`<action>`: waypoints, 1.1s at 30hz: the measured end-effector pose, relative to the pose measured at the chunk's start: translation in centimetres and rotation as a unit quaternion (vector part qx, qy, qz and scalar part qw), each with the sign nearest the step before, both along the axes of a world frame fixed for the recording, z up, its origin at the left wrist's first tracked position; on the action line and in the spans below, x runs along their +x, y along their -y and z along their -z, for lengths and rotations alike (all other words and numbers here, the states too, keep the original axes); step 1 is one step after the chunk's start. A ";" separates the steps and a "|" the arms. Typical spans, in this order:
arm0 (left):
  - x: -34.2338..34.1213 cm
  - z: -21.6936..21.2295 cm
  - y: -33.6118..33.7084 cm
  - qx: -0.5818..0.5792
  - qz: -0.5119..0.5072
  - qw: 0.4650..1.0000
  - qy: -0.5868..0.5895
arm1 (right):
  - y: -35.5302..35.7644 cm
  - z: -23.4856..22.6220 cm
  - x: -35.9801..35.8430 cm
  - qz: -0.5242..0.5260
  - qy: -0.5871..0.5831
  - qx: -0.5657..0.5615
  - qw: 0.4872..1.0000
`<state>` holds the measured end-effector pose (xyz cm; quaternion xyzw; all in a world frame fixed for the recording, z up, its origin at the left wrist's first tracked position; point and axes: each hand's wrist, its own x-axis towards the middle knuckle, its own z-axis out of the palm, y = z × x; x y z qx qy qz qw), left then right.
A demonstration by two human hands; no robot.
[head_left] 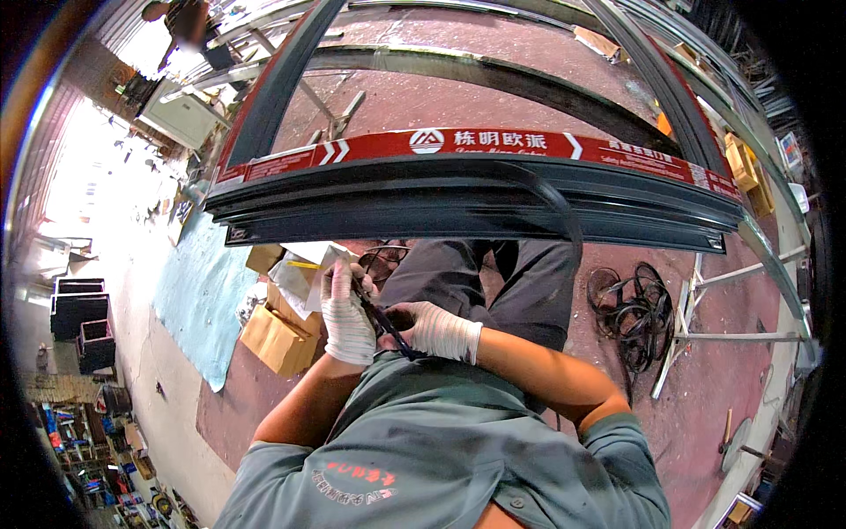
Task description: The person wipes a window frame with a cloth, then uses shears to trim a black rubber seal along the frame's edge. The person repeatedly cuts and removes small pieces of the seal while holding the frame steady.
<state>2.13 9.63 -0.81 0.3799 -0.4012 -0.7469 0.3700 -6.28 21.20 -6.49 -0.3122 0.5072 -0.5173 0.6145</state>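
Both hands wear white knit gloves and are close together in front of my waist. My left hand (pixel 346 309) is closed, fingers up, round a thin dark strip (pixel 381 319), apparently a rubber seal strip. My right hand (pixel 434 330) pinches the same strip a little lower; its fingertips are partly hidden. Ahead of me, a dark metal window or door frame (pixel 397 204) lies raised, with red protective film on its near bar. A black rubber strip (pixel 564 209) curves over that bar and drops past my right thigh; whether it joins the piece in my hands is hidden.
Tangled black strip (pixel 636 309) lies on the reddish floor at right, beside a metal stand (pixel 696 295). At left are a cardboard box (pixel 275 342) with papers and a light blue sheet (pixel 207 295). Black bins (pixel 79 309) stand farther left. Another person (pixel 189 26) is far off.
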 end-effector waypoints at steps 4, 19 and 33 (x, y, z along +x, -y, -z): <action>-0.2 0.0 -0.9 -0.031 0.153 0.988 -0.013 | -1.3 1.5 -1.2 -0.003 0.023 -0.031 0.999; -5.7 -21.7 -1.2 -0.773 0.277 0.569 0.053 | -15.1 -1.5 -3.7 0.298 -0.401 -0.237 0.833; -9.1 -19.7 -0.8 -0.862 0.186 0.447 0.146 | -17.4 -7.5 -3.6 0.714 0.086 -0.302 0.626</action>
